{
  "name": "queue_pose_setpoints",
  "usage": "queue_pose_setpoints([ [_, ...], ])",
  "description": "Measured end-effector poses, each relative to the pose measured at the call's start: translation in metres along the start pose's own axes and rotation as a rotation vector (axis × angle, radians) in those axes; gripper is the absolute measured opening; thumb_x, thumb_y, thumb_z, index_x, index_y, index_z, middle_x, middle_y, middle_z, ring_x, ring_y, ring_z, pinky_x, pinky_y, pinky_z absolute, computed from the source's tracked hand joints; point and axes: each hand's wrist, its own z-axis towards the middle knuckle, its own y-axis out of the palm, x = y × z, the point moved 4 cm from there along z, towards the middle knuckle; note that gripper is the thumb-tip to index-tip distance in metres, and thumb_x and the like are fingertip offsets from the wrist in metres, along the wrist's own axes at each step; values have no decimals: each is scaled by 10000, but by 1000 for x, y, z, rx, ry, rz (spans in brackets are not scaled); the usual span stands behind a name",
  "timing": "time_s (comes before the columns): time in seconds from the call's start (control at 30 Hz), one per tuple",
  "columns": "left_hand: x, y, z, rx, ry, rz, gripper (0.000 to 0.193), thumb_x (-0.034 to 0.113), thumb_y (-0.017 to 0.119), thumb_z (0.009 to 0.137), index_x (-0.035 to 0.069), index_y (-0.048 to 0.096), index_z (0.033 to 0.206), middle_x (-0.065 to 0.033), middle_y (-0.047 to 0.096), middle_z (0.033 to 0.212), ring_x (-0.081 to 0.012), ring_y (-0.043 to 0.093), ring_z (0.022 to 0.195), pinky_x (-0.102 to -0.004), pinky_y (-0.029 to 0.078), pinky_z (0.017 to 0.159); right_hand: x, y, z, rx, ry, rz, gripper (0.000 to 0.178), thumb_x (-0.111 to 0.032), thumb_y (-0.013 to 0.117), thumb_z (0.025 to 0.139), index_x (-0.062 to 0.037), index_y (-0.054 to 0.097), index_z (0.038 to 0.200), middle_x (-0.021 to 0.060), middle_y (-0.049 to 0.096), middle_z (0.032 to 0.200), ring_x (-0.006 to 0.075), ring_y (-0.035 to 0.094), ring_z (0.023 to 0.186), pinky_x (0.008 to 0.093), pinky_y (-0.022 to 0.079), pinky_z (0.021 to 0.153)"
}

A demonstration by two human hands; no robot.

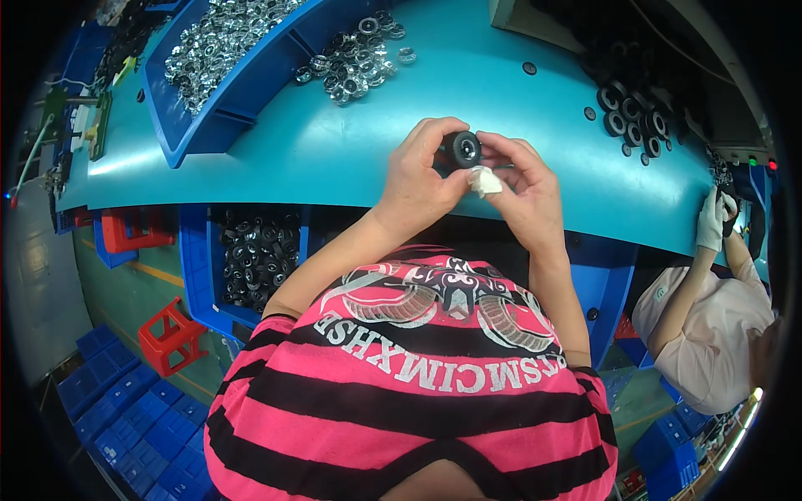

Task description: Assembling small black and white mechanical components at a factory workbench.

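Had both hands together on one black wheel [462, 149], left hand [422, 179] pinching it, right hand [522, 188] holding a white rag [484, 181]. Loads of bearings [355, 63] left, I reckon.

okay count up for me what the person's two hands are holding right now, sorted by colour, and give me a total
Black: 1, a small wheel pinched between the left hand and right hand
White: 1, a small wad at the right hand's thumb
Total: 2
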Motion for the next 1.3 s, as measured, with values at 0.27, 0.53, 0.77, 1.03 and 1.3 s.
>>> queue_pose_setpoints([
  [0.27,10,0,2,-10,113,177,450,42,804,694,57,637,1113,-95,603,908,-259,623,776,-349,529,662,17,9,-5,15,163,159,402,-48,705,860,33,654,1251,96,711,1087,147,674,954,296,569,826],
  [0.53,10,-3,3,2,6,122,455,3,787,684,65,701,1127,-49,619,931,-147,655,789,-270,550,656,25,4,-4,-52,330,410,354,-65,552,930,47,658,1248,94,724,1068,148,691,893,283,574,792],
  [0.77,10,-2,3,1,-33,59,465,3,780,694,62,703,1149,-39,612,934,-137,657,812,-253,548,669,28,5,-4,-57,325,442,350,-74,554,937,59,655,1244,95,720,1080,147,686,910,284,578,774],
  [1.03,24,-48,-5,-12,73,285,480,132,845,698,40,690,1143,-82,609,940,-208,587,795,-305,484,699,11,-12,11,-93,240,172,316,-54,573,945,-7,690,1234,70,717,1101,137,667,971,280,553,810],
  [1.3,-4,-265,-155,-173,-538,1195,565,145,859,708,42,648,1221,-165,658,968,-306,633,801,-399,522,756,-41,-123,109,165,-221,-743,302,-162,682,881,-60,731,1161,115,715,1104,221,692,971,325,545,863],
])
